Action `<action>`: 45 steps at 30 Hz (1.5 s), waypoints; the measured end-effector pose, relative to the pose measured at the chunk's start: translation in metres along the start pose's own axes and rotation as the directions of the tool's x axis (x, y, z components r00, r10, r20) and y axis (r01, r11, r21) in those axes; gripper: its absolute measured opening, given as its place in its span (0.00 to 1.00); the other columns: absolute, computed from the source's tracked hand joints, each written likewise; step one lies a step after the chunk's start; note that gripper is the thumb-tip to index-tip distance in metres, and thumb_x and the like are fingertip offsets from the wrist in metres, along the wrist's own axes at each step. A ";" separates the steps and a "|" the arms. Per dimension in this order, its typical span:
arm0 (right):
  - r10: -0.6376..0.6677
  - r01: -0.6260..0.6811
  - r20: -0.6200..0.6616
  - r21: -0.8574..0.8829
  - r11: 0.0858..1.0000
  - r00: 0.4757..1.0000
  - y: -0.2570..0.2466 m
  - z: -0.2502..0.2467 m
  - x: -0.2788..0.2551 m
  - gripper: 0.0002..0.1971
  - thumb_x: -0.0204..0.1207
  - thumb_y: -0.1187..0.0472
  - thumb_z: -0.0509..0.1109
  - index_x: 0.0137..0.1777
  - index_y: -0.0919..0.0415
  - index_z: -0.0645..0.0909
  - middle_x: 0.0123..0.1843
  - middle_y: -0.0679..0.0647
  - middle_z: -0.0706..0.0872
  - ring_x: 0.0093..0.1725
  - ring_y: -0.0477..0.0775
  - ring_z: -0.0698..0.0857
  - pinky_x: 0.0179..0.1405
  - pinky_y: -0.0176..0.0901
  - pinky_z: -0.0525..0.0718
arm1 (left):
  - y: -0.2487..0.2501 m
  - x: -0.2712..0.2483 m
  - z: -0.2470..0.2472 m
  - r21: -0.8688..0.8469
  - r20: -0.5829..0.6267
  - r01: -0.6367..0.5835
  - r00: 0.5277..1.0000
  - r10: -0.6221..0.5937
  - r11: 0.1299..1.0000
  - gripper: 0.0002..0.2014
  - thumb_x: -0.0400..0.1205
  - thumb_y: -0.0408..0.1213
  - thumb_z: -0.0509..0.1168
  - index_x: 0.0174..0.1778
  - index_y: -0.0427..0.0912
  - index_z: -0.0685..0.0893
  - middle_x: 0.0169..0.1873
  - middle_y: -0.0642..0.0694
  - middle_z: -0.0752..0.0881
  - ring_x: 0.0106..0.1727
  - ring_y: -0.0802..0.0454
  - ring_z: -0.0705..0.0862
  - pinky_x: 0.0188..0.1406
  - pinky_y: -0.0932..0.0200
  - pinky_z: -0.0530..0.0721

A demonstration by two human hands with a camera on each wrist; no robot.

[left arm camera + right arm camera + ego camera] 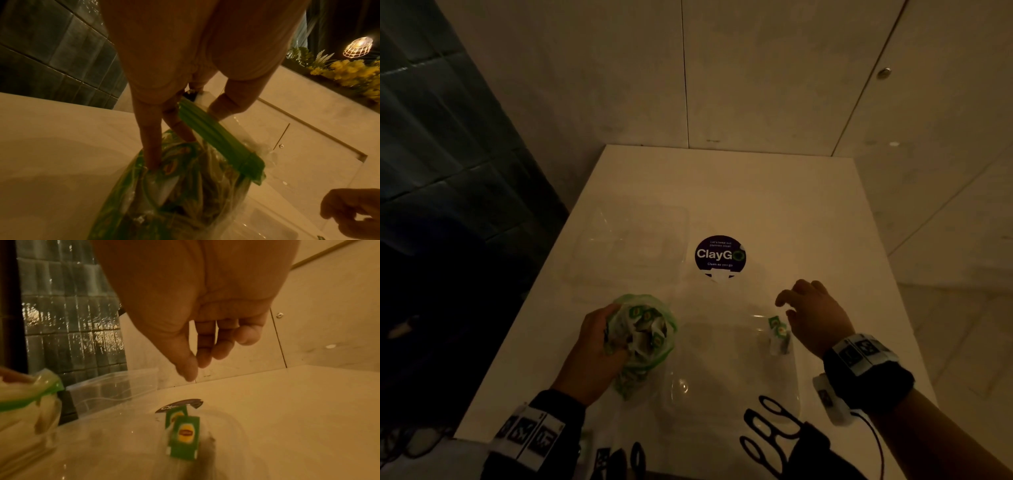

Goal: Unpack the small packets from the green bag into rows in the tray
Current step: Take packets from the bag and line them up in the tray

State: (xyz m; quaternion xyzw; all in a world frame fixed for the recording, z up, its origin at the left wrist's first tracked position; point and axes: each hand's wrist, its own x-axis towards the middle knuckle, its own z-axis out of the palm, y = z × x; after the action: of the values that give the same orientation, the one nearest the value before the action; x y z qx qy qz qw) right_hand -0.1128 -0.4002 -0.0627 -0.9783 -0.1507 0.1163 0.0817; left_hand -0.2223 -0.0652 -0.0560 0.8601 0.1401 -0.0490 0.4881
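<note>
My left hand (599, 337) grips the green bag (643, 339) at the near left of the white table (774, 205). From the left wrist I see its fingers (150, 138) reaching down into the open mouth while the thumb sits outside the green zip strip (216, 139), so the rim is pinched between them. The bag is stuffed with packets (645, 327), green and white, crumpled together.

My right hand (813, 317) hovers over the far right end of the clear tray (722, 383), which lies on the table just right of the bag. Its fingers are loosely curled and hold nothing; from the right wrist the fingertips (203, 360) hang in the air above the tray, touching neither packet below.

Two packets (777, 327) lie in the tray's right end, one overlapping the other. In the right wrist view the nearer one (185, 436) shows a yellow oval logo on green, with the second (174, 413) partly under it and farther away.

Beyond the bag stands a second clear container (630, 246), and beside it a round dark sticker (720, 255) reading "ClayGo" is stuck on the table. Black-framed glasses (767, 431) lie at the near edge, by my right forearm. The light is dim and yellowish, so the tray's edges are hard to trace.
</note>
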 end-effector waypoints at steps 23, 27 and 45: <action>-0.365 0.370 -0.073 0.277 0.887 0.928 -0.106 -0.014 0.005 0.10 0.78 0.51 0.66 0.57 0.40 0.84 0.64 0.48 0.73 0.64 0.51 0.66 0.65 0.49 0.73 | -0.006 0.005 -0.003 0.004 0.048 -0.026 0.998 0.026 1.000 0.32 0.77 0.28 0.69 0.75 0.47 0.65 0.66 0.53 0.66 0.61 0.61 0.74 0.53 0.79 0.72; -0.352 0.343 0.088 0.098 0.934 0.932 -0.162 -0.005 0.013 0.23 0.72 0.34 0.64 0.52 0.51 0.86 0.56 0.50 0.73 0.60 0.53 0.66 0.61 0.52 0.73 | -0.002 0.005 -0.003 -0.052 0.045 -0.059 0.997 0.062 0.997 0.34 0.69 0.44 0.67 0.73 0.49 0.66 0.66 0.53 0.68 0.57 0.78 0.73 0.48 0.86 0.72; 0.033 -0.122 0.199 0.455 0.882 0.979 -0.014 -0.034 -0.036 0.06 0.79 0.60 0.68 0.52 0.49 0.81 0.47 0.46 0.86 0.45 0.44 0.84 0.50 0.38 0.81 | -0.003 0.000 -0.003 -0.027 0.003 -0.034 0.999 0.034 0.999 0.31 0.71 0.39 0.69 0.69 0.55 0.65 0.64 0.53 0.67 0.61 0.56 0.74 0.62 0.56 0.75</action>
State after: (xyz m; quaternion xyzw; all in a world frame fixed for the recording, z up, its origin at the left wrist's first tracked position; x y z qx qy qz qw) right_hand -0.1413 -0.4026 -0.0204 -0.9203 -0.0858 0.2428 0.2944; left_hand -0.2233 -0.0611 -0.0568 0.8556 0.1254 -0.0404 0.5006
